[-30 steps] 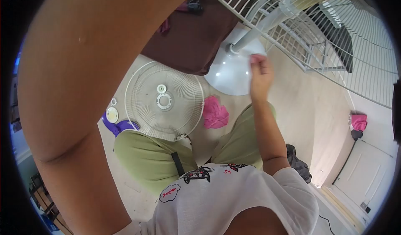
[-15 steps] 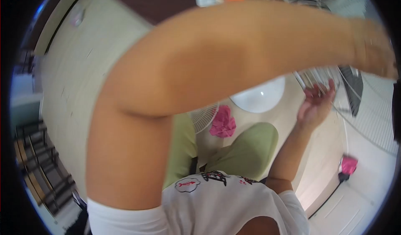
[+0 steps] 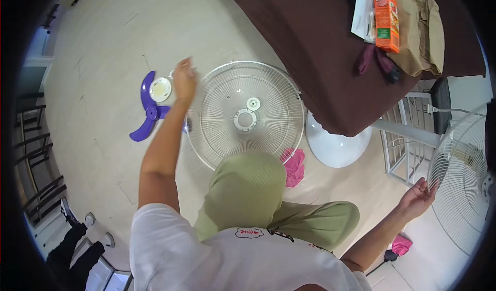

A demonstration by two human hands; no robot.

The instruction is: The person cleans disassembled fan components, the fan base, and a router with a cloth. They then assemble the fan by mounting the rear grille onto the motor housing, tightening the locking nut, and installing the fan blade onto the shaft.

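Note:
My left hand (image 3: 185, 79) is blurred by motion, beside a round cream disc (image 3: 160, 89) on the floor; whether it grips anything cannot be made out. Around the disc lies a purple three-blade fan propeller (image 3: 151, 112), partly behind my left forearm. A loose round wire grille (image 3: 222, 131) lies flat before my knees, with a small white ring part (image 3: 253, 104) on it. At the right, my right hand (image 3: 418, 199) has its fingers closed on the rim of the rear grille (image 3: 454, 187) on the standing fan. The fan's white round base (image 3: 337, 146) is partly under the brown cloth.
A brown-covered surface (image 3: 310, 58) at upper right bears an orange box (image 3: 386, 22) and a paper bag (image 3: 421, 35). A pink cloth (image 3: 294, 168) touches the loose grille. A white rack (image 3: 400, 136) stands behind the fan. Another person's legs (image 3: 77, 249) show at lower left.
My left arm has swung from the upper right across to the left, down to the floor parts. My right hand has moved onto the standing grille's rim. The view has turned left.

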